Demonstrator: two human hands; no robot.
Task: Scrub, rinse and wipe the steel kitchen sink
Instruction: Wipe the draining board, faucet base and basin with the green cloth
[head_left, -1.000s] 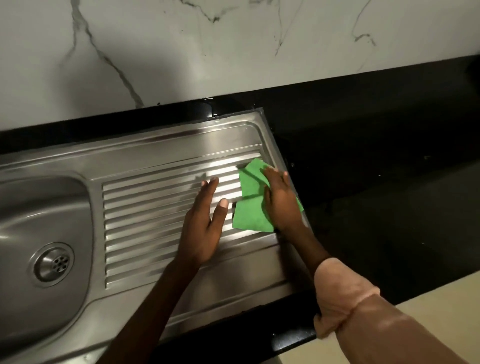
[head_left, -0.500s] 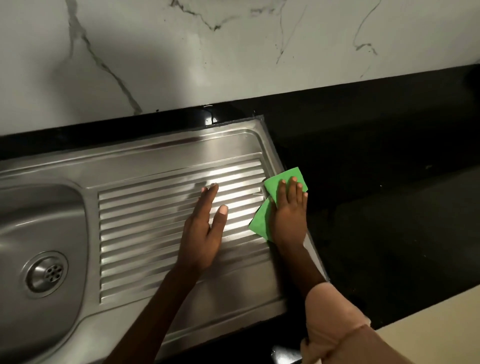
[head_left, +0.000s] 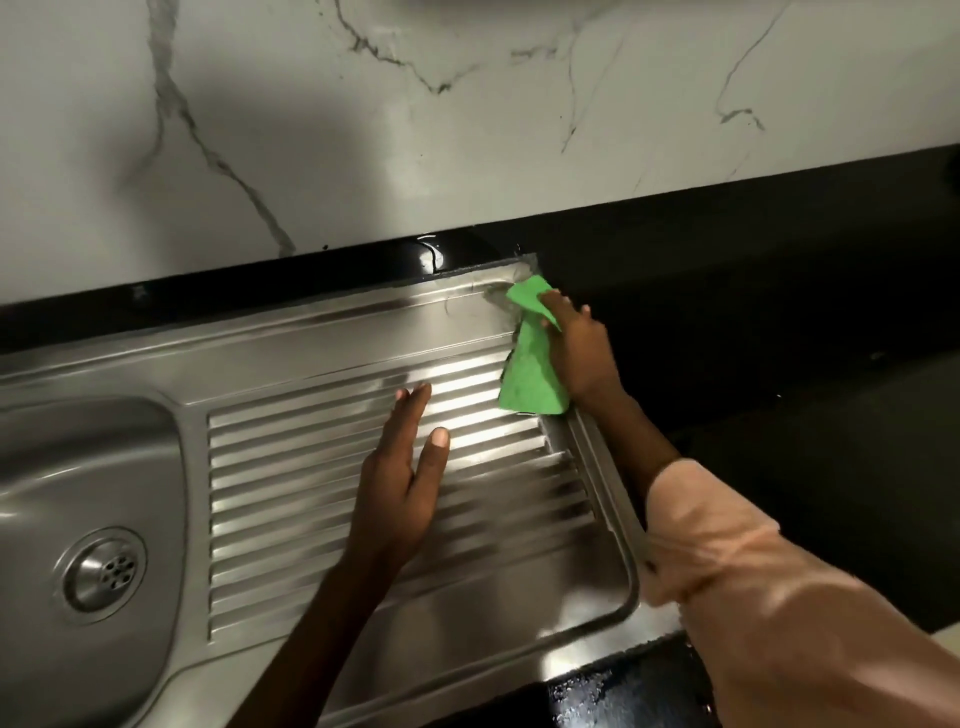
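Sink: stainless steel kitchen sink (head_left: 322, 338) with ribbed drainboard, set into glossy black counter (head_left: 779, 322); takes up the left and middle of the counter, back edge just short of the wall.
Surface: brushed steel, bright glare on the middle ribs; smeary streaks at the back right corner of the drainboard.
Basin: rounded bowl at far left, round perforated steel drain strainer (head_left: 102, 572) in its bottom.
Cloth: bright green cleaning cloth (head_left: 530, 371), crumpled, lying along the right rim of the drainboard up to its back right corner.
Right hand: right hand (head_left: 582, 353) on top of the cloth, pressing it onto the steel; fingers (head_left: 558, 306) mostly extended, tips at the cloth's upper end; cannot tell if the thumb pinches the cloth.
Left hand: left hand (head_left: 400, 478) flat on the ribs near the drainboard's centre, fingers straight and together, thumb spread, holding nothing; apart from the cloth.
Sleeve: pale pink pushed-up sleeve (head_left: 696, 525) on the right forearm, over the sink's right rim.
Wall: white marble-look wall with grey veins (head_left: 467, 130) behind the counter.
Counter front: wet glints on the black edge near the sink's front right corner.
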